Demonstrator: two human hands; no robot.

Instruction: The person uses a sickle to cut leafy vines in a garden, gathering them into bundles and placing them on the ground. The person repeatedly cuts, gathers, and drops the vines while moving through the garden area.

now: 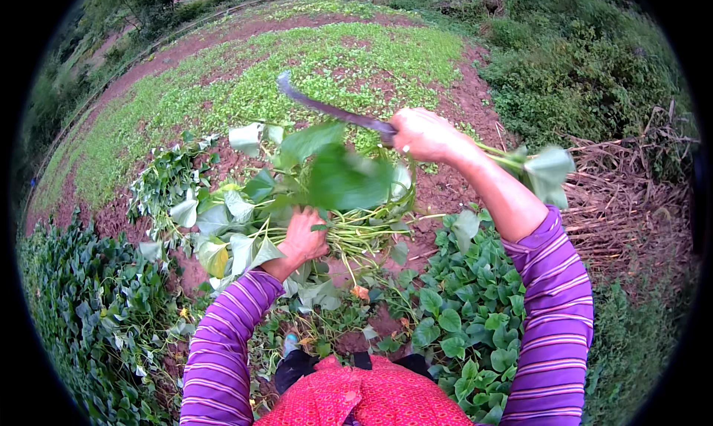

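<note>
A thick bundle of leafy vines [362, 232], which look like sweet potato vines, is gripped in my left hand [301, 237]. Its cut-looking stems point right, while pale undersides of leaves hang around my wrist. Higher and to the right, my right hand [424, 136] is closed around the handle of a sickle [334, 109]. The curved blade reaches up and left above the bundle. A large green leaf [351, 178], blurred, covers part of the stems between my hands. Behind my right forearm a stem with a pale leaf [548, 172] sticks out; whether I hold it, I cannot tell.
A heap of vines [170, 186] lies on reddish soil at left. Dense leafy plants grow at lower left [83, 292] and lower right [462, 320]. Low seedlings [250, 75] cover the plot ahead. Dry stalks [624, 203] and bushes [579, 80] border the right side.
</note>
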